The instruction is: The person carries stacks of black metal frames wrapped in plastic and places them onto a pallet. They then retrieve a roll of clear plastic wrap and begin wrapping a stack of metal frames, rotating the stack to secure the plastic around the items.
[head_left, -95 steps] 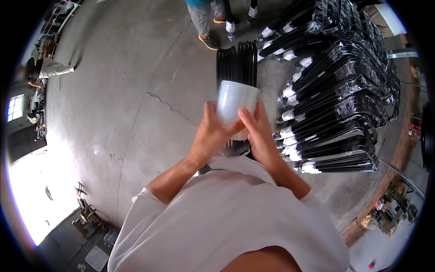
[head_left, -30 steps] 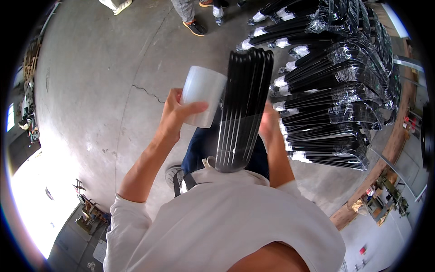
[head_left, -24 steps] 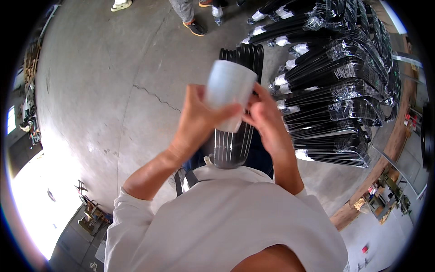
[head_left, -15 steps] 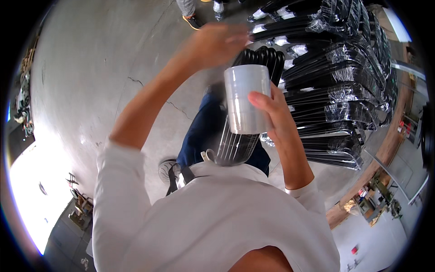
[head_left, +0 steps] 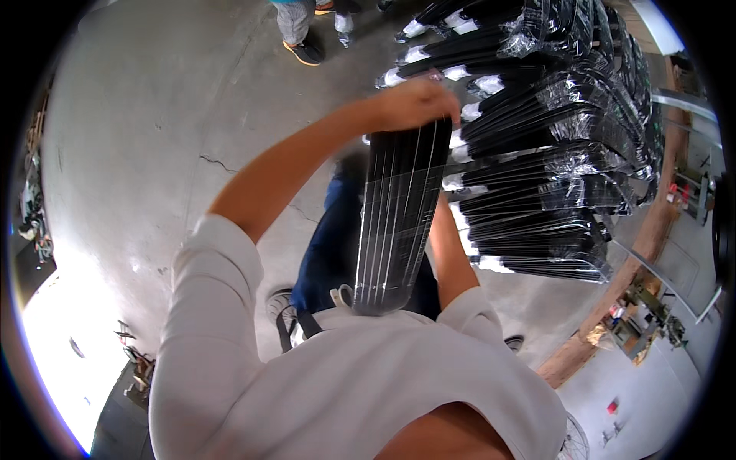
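A bundle of black metal tubes (head_left: pixel 399 207), partly covered in clear film, leans lengthwise with its near end against my waist. My left hand (head_left: pixel 418 103) is closed over its far end, fingers curled down around the right edge. That hand is slightly blurred and covers the tips of the tubes. My right forearm (head_left: pixel 448 245) reaches up along the bundle's right side. The right hand itself is hidden behind the bundle, and so are its fingers. The roll of clear stretch film is out of sight.
A large stack of film-wrapped black tube bundles (head_left: pixel 567 146), with white-wrapped ends, lies close on my right. Beyond, at the top, another person's leg and shoe (head_left: pixel 304 50) show. A wooden beam (head_left: pixel 648 261) and a metal frame (head_left: pixel 667 287) are farther right.
My left hand has moved right and down onto the bundle's far end. My right hand and the film roll, visible in front before, have gone behind the bundle.
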### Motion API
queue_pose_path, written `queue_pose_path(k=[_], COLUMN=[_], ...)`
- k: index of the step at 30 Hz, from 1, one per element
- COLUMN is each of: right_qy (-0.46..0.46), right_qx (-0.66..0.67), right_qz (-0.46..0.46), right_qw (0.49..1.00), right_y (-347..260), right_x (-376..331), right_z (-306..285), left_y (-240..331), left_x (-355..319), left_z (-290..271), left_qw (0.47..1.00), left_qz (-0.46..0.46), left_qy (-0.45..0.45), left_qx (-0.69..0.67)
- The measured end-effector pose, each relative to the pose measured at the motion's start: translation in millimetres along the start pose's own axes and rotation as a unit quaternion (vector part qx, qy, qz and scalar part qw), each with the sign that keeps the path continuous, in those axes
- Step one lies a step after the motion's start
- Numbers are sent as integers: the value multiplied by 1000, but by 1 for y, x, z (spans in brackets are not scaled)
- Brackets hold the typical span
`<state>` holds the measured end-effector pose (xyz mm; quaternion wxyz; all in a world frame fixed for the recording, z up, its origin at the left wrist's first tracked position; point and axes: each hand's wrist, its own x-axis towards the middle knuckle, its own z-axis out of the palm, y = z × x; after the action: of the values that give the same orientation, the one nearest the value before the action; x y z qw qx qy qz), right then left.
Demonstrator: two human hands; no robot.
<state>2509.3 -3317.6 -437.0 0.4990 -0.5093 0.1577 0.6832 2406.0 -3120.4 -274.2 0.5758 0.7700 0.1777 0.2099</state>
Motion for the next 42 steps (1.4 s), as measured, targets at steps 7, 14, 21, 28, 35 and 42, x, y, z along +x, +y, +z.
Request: queue_pose_path(k=[7,14,21,28,35,42], right_qy=[-195,-253,-38,-205,-225,-89], right_qx=[94,77,-152,-466,-247,-172], right_qz=[68,102,-346,-250,-87,-130], right_qw=[974,959,925,823,938,972], right_y=[26,22,-68,-64,-122,-175], right_x=[3,-15,-97,-147,-179,-172], right_z=[109,128,168,223,201,131], left_y=[-90,-44,45,103,54,-50], left_x=[-184,-199,-169,-84,0,30], left_z=[17,7,-59,-55,-54,-10], left_qw=[886,770,816,905,967,923], left_qz=[-378,-369,-429,-317,-205,-279], left_qy=[82,301,353,269,145,-136], left_qx=[-253,-424,-159,-92,36,-225])
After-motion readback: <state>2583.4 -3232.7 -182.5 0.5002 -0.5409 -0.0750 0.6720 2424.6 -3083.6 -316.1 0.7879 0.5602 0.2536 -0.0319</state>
